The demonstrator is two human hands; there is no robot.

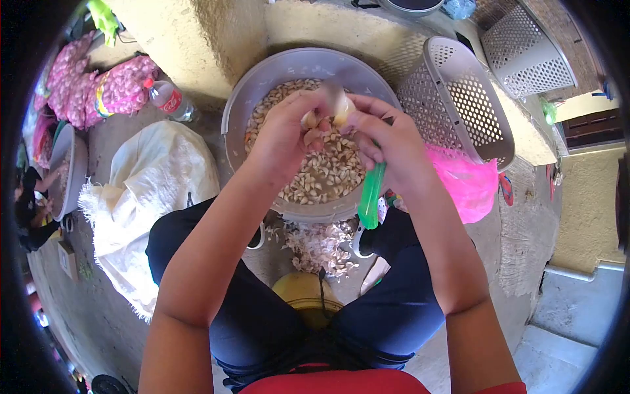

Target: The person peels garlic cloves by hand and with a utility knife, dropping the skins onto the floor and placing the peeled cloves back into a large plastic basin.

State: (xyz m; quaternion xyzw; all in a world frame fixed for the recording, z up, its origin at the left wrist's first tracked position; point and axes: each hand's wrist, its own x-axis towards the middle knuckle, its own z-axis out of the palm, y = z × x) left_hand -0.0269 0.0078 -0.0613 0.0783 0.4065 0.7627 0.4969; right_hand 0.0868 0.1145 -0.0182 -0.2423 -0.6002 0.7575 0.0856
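My left hand (295, 121) is closed around garlic cloves (309, 120) above a large grey tub. In my right hand (390, 138) is a green-handled knife (372, 197), its handle pointing down toward my knee; the blade is hard to make out. A pale garlic piece (343, 110) sits at my right fingertips, where the two hands meet and motion blurs the view. Below them, the tub (237, 85) holds many loose garlic cloves (318, 174).
Papery peels (321, 246) lie on the floor between my feet. A white sack (154, 171), a cola bottle (172, 102) and pink net bags of garlic (125, 85) are on the left. Right of the tub stand a perforated basket (426, 98) and a pink bag (466, 184). Another person (33, 203) sits far left.
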